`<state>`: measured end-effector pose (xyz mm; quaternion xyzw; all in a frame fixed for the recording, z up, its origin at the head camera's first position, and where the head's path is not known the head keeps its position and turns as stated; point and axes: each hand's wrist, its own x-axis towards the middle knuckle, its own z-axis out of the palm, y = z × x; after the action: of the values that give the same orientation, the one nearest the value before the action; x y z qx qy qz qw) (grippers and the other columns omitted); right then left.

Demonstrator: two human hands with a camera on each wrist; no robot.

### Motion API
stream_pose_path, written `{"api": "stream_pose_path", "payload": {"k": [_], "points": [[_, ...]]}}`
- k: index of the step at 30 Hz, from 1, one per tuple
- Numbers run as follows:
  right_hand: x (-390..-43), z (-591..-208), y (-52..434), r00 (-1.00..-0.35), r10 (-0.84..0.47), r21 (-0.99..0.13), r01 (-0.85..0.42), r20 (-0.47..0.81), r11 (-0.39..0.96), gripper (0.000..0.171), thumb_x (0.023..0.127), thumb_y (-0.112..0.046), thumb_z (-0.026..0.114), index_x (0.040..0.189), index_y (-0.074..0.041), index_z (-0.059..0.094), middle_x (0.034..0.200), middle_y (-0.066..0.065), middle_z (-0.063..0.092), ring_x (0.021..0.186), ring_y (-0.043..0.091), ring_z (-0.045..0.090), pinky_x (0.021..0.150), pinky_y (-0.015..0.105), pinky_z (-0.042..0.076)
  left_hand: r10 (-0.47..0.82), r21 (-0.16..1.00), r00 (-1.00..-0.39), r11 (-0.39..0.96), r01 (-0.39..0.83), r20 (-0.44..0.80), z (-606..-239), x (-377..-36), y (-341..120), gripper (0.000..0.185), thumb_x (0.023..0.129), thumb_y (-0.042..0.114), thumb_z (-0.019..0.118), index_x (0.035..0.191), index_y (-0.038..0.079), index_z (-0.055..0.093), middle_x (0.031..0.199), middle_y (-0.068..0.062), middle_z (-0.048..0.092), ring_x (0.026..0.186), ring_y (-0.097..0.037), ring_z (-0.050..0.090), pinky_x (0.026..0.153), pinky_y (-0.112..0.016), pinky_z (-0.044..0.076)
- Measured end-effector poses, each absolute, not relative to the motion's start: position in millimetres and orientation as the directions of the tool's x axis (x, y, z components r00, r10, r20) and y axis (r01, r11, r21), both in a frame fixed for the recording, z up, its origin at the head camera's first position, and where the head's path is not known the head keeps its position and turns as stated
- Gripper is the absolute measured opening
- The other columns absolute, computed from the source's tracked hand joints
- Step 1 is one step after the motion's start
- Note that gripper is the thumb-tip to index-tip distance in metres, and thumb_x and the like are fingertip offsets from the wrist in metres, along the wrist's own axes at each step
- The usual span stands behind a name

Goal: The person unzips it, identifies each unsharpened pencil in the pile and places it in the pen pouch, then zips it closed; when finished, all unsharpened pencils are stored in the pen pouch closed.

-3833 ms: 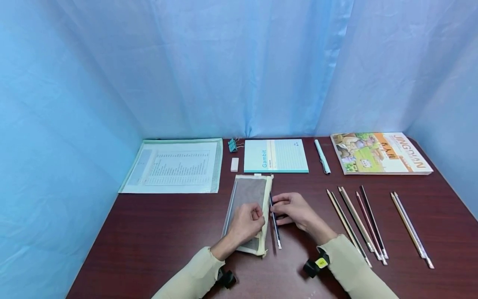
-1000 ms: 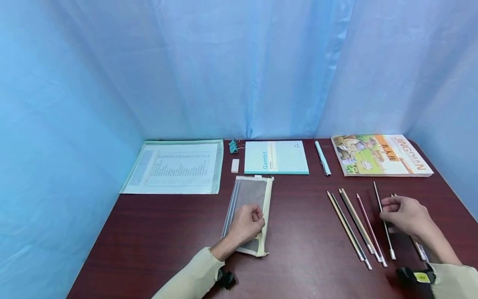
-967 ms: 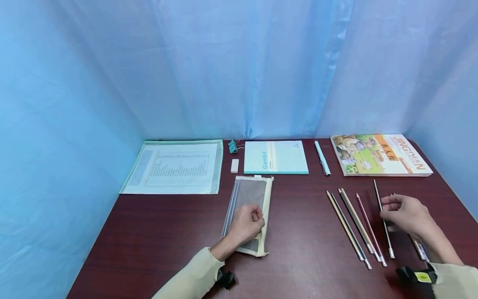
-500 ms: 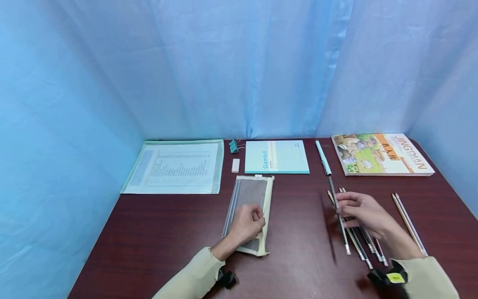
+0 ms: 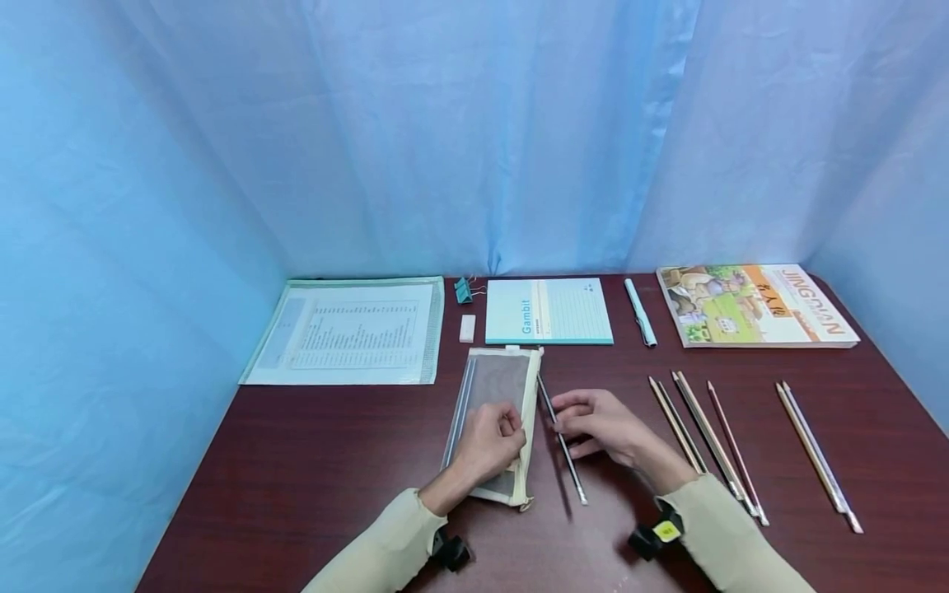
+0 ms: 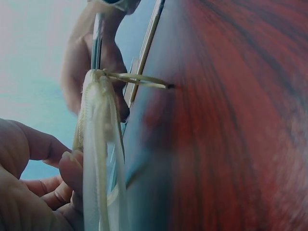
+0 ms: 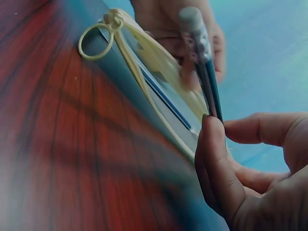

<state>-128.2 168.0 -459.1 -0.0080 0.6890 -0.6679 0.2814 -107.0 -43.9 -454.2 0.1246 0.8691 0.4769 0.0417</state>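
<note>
Right beside the pouch on the table, the right hand pinches a pencil, tip toward the pouch's edge. Left hand grips the pouch, seemingly holding its opening apart.

The right hand is back beside the mesh pencil pouch, after being out over the loose pencils a second ago. It now pinches a dark pencil just right of the pouch's open edge, tip toward the pouch's far end, eraser end toward the person. That pencil is gone from the loose row right of the pouch. The pencil held by the pouch at the start now lies inside it.
</note>
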Motion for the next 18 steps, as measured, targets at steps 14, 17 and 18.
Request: {"api": "stream_pose_path", "payload": {"k": [14,17,18], "points": [[-138,-461,115,-0.921,-0.13,-0.93,0.363,-0.367,0.057,0.049,0.089,0.007,0.055,0.136,0.013,0.042,0.087,0.006,0.06,0.068,0.011,0.063,0.056,0.029,0.059,0.26,0.831,-0.964,0.522,0.19,0.058,-453,-108,-43,0.01,0.076,-0.001,0.058,0.069,0.005,0.061,0.052,0.0,0.056,0.045,0.001,0.042,0.045,-0.016,0.033],[-136,-461,110,-0.933,-0.097,-0.936,0.338,-0.347,0.095,0.047,0.088,0.009,0.055,0.134,0.012,0.045,0.087,0.008,0.062,0.065,0.011,0.062,0.056,0.03,0.059,0.259,0.831,-0.964,0.524,0.19,0.057,-453,-108,-44,0.01,0.076,-0.001,0.057,0.069,0.005,0.06,0.052,0.0,0.055,0.046,0.0,0.042,0.046,-0.016,0.034],[-135,-461,109,-0.935,-0.09,-0.937,0.333,-0.343,0.105,0.047,0.087,0.009,0.056,0.133,0.012,0.046,0.087,0.008,0.062,0.064,0.011,0.063,0.057,0.03,0.059,0.26,0.831,-0.964,0.524,0.188,0.054,-453,-108,-44,0.01,0.076,-0.001,0.057,0.069,0.005,0.061,0.053,0.0,0.055,0.046,0.0,0.042,0.046,-0.016,0.034]]}}
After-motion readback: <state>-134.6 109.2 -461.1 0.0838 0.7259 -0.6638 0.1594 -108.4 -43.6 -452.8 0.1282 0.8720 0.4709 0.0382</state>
